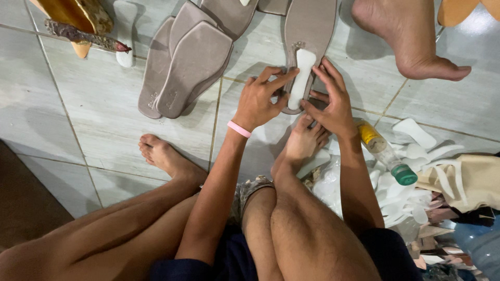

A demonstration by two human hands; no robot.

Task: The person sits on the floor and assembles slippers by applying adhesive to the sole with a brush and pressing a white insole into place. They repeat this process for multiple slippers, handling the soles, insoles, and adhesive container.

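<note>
A long grey shoe insole [311,26] lies on the tiled floor ahead of me, with a white foam pad [301,75] laid on its heel end. My left hand [259,99], with a pink band at the wrist, presses fingertips against the pad's left edge. On the pad's right side, my right hand [330,99] pinches its lower end with finger and thumb. Both hands hold the pad down on the insole. My own bare feet rest just below the hands.
A stack of grey insoles [190,57] lies to the left. Another person's bare foot [411,41] stands at top right. A glue bottle with a green cap [388,153] and a heap of white pads [411,187] lie at right. A brush [83,35] rests at top left.
</note>
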